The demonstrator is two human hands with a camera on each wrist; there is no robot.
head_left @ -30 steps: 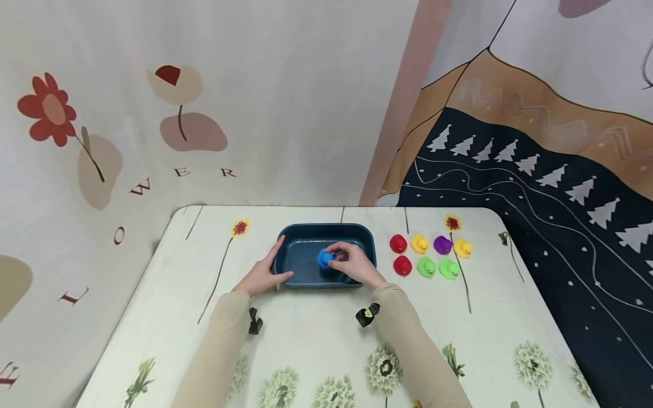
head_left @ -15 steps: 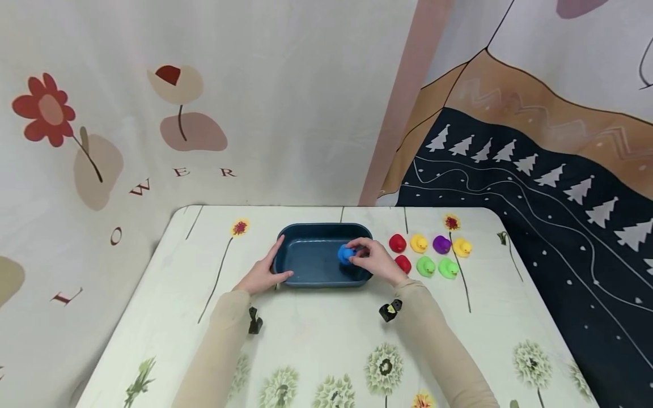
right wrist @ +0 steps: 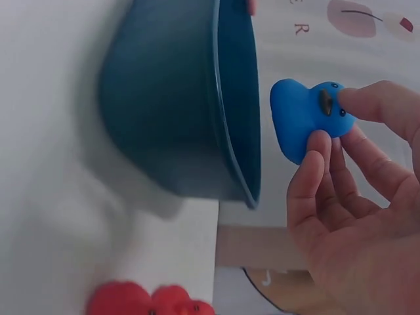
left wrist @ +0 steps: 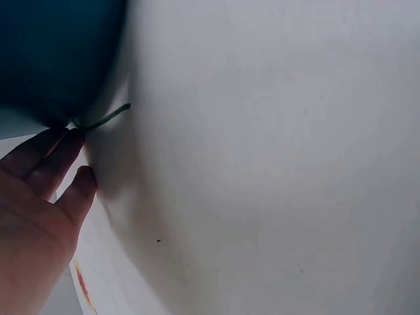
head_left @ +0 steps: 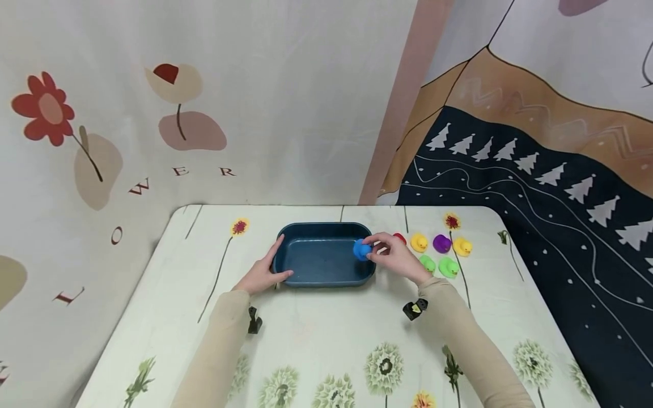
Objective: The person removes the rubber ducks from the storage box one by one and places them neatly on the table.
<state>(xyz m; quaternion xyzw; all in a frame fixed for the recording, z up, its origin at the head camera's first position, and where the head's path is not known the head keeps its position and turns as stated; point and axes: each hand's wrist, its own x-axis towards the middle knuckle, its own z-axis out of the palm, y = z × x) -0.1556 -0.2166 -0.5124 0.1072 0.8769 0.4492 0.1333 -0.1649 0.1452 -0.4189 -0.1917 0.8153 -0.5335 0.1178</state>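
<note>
In the head view a dark blue rectangular tray (head_left: 306, 281) lies at the middle back of the table. My left hand (head_left: 260, 276) rests against its left end, index finger along the side and thumb near the front edge. The left wrist view shows its fingertips at the tray's wall (left wrist: 59, 59). My right hand (head_left: 398, 259) pinches a blue rubber duck (head_left: 361, 250) between thumb and fingers. In the right wrist view the duck (right wrist: 298, 118) is raised past the tray's rim (right wrist: 230, 141), its dark beak toward the thumb.
Right of the tray stand rubber ducks: a purple one (head_left: 441, 243), yellow ones (head_left: 419, 242), green ones (head_left: 449, 267) and a red one (head_left: 400, 238), partly behind my right hand. The patterned cloth (head_left: 316, 328) covers the table; printed fabric hangs behind.
My right hand has carried the blue duck rightward, from over the tray's middle to its right rim, now overlapping the red ducks. The left hand and tray stay nearly in place.
</note>
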